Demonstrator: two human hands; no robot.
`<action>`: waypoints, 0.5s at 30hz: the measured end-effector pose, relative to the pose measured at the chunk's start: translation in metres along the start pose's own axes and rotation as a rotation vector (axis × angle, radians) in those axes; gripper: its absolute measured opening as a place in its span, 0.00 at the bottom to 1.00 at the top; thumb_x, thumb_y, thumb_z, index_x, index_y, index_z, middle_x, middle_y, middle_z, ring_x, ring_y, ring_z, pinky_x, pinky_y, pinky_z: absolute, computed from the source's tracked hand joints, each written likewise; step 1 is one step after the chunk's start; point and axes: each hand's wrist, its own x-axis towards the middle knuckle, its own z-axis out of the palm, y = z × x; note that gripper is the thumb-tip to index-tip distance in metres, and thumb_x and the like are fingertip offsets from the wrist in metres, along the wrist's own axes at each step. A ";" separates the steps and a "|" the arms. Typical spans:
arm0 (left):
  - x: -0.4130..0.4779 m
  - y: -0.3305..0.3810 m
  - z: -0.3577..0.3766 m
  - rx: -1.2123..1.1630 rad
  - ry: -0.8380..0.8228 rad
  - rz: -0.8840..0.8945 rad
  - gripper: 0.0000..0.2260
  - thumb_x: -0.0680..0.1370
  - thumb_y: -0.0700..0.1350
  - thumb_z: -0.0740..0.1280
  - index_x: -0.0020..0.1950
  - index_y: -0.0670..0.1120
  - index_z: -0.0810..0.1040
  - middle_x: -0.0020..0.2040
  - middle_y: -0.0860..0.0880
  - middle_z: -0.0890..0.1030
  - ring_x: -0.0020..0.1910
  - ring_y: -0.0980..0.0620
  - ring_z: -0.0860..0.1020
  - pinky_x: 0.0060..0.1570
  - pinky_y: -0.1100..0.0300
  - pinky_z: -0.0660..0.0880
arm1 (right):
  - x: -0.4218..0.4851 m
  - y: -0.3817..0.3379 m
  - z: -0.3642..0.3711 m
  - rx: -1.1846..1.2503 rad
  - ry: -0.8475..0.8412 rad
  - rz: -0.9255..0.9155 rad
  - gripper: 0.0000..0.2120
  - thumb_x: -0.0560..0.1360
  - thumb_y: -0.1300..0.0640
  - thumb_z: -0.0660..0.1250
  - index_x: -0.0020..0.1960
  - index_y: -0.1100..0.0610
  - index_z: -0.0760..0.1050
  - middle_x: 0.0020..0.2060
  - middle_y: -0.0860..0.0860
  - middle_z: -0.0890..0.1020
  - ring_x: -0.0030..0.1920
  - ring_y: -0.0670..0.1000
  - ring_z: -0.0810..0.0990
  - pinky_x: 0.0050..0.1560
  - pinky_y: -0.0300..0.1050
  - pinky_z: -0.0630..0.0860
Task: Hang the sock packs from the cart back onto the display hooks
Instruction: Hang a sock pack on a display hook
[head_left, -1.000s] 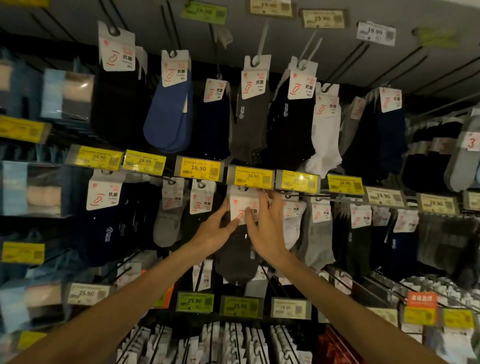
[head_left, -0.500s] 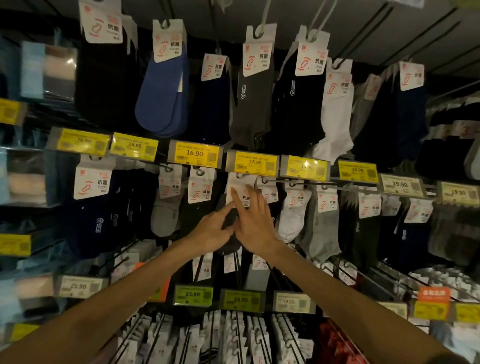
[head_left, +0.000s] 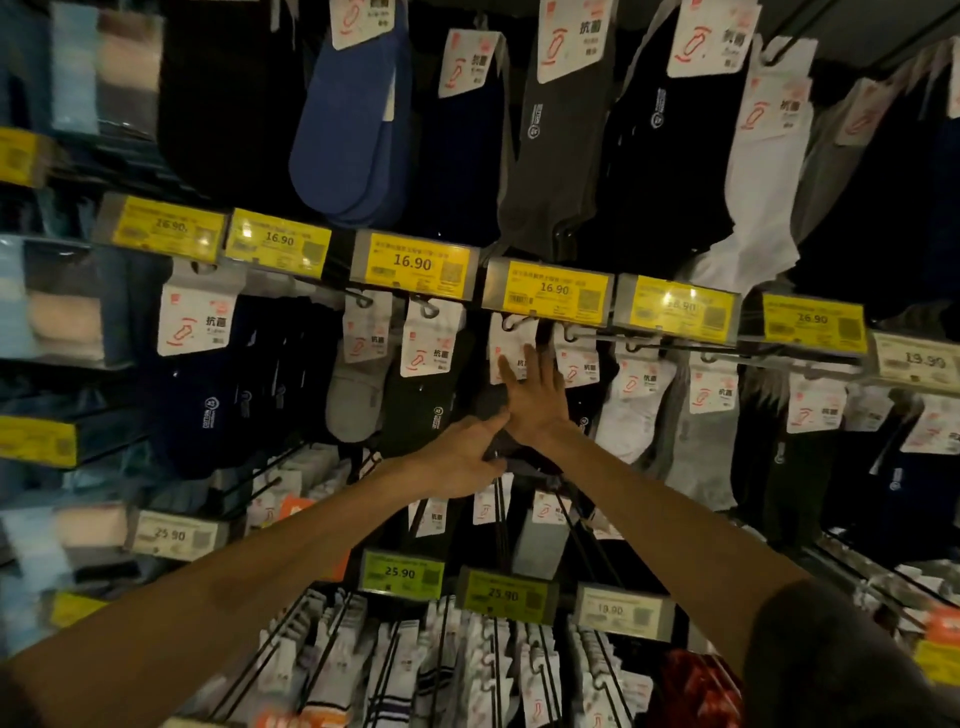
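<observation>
A dark grey sock pack (head_left: 511, 338) with a white header card hangs on a display hook under a yellow 16.90 price tag (head_left: 548, 291). My right hand (head_left: 535, 400) lies flat against the pack, fingers straight and pointing up onto its card. My left hand (head_left: 462, 457) is lower, its fingers curled round the dark lower part of the same pack. Both forearms reach up from the bottom of the view. The cart is out of sight.
Rows of sock packs hang on hooks all round: blue (head_left: 353, 135), white (head_left: 763, 182) and black ones above, white striped ones (head_left: 415, 670) below. Green 25.90 tags (head_left: 402, 571) sit on the lower rail. Boxed items (head_left: 62, 306) fill shelves at left.
Both hands have slid down the pack from its card. The right hand now lies flat on it and the left grips its lower part. The camera has moved closer to the display.
</observation>
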 end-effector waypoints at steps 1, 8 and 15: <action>0.000 -0.001 -0.001 0.007 0.000 0.001 0.31 0.82 0.43 0.64 0.82 0.48 0.55 0.71 0.43 0.71 0.69 0.46 0.71 0.70 0.51 0.69 | 0.004 -0.001 0.001 -0.007 -0.016 -0.006 0.41 0.78 0.46 0.64 0.81 0.51 0.43 0.79 0.59 0.39 0.78 0.64 0.37 0.76 0.61 0.45; 0.000 -0.005 -0.005 -0.015 0.041 0.005 0.25 0.82 0.41 0.64 0.79 0.49 0.64 0.70 0.44 0.73 0.70 0.47 0.71 0.70 0.58 0.68 | 0.034 0.003 0.006 -0.030 -0.135 0.002 0.40 0.79 0.47 0.64 0.81 0.51 0.43 0.79 0.57 0.38 0.78 0.64 0.37 0.77 0.60 0.46; -0.016 -0.013 -0.006 0.047 0.105 0.043 0.17 0.82 0.38 0.64 0.71 0.40 0.73 0.64 0.39 0.75 0.64 0.44 0.75 0.50 0.73 0.64 | 0.036 0.008 0.010 -0.034 -0.239 -0.069 0.38 0.79 0.50 0.62 0.80 0.49 0.43 0.78 0.56 0.35 0.78 0.62 0.36 0.77 0.60 0.44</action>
